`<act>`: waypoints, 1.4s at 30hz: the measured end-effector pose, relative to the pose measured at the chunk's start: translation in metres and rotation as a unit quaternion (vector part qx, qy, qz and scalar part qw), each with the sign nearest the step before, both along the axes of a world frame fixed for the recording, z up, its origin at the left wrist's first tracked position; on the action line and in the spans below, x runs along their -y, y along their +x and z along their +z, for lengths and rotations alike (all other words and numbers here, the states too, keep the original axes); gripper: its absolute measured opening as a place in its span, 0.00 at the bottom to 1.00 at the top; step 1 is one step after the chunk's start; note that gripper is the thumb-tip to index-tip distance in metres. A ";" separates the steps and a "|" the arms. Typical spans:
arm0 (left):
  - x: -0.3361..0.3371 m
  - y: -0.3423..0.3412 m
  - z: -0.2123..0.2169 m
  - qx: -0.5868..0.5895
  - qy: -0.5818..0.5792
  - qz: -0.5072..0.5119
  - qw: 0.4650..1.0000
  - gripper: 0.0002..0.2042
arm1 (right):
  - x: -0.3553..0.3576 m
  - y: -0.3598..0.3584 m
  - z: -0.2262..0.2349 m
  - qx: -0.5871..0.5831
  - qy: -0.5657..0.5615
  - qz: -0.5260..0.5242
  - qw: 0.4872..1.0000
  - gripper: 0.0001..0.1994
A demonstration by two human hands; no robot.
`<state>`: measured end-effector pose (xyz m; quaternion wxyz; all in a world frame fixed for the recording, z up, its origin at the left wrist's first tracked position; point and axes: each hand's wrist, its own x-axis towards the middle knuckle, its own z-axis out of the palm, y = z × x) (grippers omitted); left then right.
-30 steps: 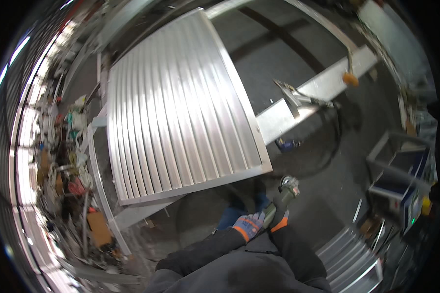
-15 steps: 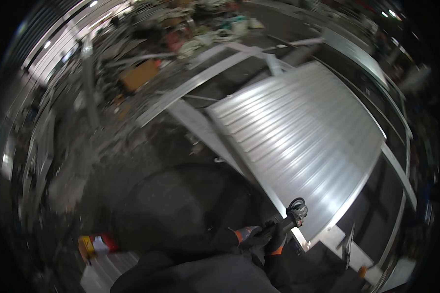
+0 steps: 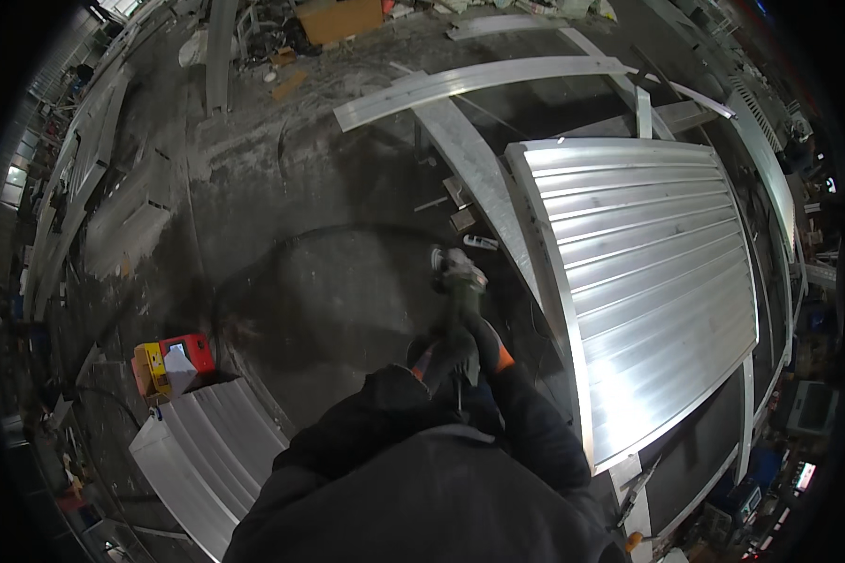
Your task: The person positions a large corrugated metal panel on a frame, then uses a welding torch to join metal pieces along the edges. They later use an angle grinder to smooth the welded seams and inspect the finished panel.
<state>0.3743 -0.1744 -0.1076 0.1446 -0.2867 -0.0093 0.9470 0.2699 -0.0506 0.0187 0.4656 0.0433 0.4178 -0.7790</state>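
Both gloved hands (image 3: pixel 460 349) are gripping an angle grinder (image 3: pixel 456 281), carrying it just left of the ribbed metal panel (image 3: pixel 648 281), likely lining up next.

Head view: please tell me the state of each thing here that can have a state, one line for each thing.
angle grinder: gripped in both gloved hands, head pointing away from the person, above the floor.
left hand: gloved, closed on the grinder body.
right hand: gloved, closed on the grinder.
ribbed metal panel: lying flat on its frame.
orange box: standing on the floor.
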 end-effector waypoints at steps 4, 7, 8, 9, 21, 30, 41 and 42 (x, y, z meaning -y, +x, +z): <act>0.049 -0.015 0.060 0.072 -0.100 -0.008 0.992 0.18 | 0.044 -0.034 -0.042 -0.071 0.122 0.088 0.986 0.28; 0.075 -0.030 0.094 0.130 -0.172 0.028 0.976 0.21 | 0.051 -0.043 -0.072 -0.045 0.040 0.152 0.987 0.29; 0.083 -0.036 0.098 0.065 -0.152 0.125 0.978 0.22 | 0.048 -0.043 -0.076 -0.032 0.027 0.159 0.986 0.29; 0.094 -0.041 0.099 0.060 -0.213 0.184 0.958 0.22 | 0.040 -0.045 -0.077 -0.225 -0.058 0.202 0.951 0.26; 0.230 0.013 0.096 0.154 -0.121 0.631 0.750 0.07 | 0.119 -0.107 -0.092 -0.625 0.255 0.491 0.551 0.19; 0.348 0.035 -0.024 0.217 -0.197 0.631 0.718 0.08 | 0.208 -0.237 -0.046 -0.603 0.291 0.430 0.606 0.15; 0.446 -0.052 -0.202 0.356 -0.223 0.251 0.872 0.14 | 0.394 -0.196 0.177 -0.436 0.131 0.476 0.752 0.10; 0.448 -0.068 -0.205 0.253 -0.166 0.289 0.908 0.17 | 0.404 -0.197 0.183 -0.442 0.079 0.442 0.776 0.09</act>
